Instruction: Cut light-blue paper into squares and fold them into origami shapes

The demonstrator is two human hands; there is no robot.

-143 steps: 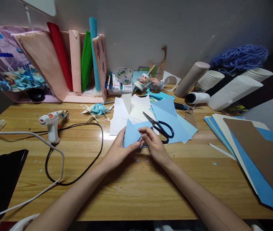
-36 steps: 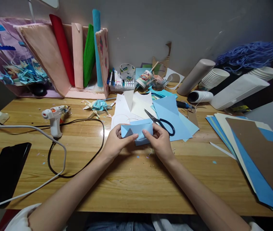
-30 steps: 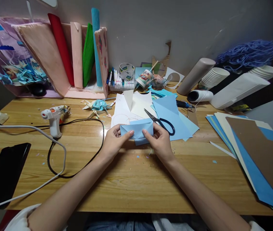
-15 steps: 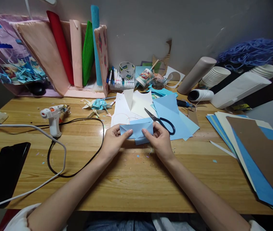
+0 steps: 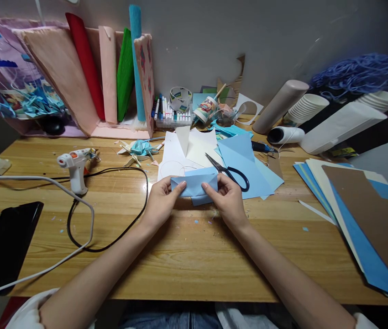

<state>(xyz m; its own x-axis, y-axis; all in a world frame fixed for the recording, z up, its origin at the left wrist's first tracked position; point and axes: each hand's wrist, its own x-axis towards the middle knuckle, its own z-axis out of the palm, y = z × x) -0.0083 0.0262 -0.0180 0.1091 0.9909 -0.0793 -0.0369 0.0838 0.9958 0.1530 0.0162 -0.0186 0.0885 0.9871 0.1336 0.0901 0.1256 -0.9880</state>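
Note:
A folded light blue paper point(image 5: 196, 185) is held level above the table between both hands. My left hand point(image 5: 161, 198) pinches its left end, thumb on the near face and fingers behind. At the right end my right hand point(image 5: 228, 196) grips it the same way, with its thumb on the face. Black-handled scissors point(image 5: 230, 172) lie open just beyond my right hand, on larger blue sheets point(image 5: 242, 160). White and cream papers point(image 5: 201, 146) lie behind the held piece.
A white glue gun point(image 5: 76, 169) and its looped black cable are on the left, with a dark tablet-like object point(image 5: 7, 246) nearer. Coloured sheets and brown card point(image 5: 365, 205) are stacked at right. Markers point(image 5: 173, 112), paper cups point(image 5: 305, 109) and rolled paper stand at the back.
My left thumb has shifted slightly up and left along the folded blue paper. Both hands still hold it in nearly the same place.

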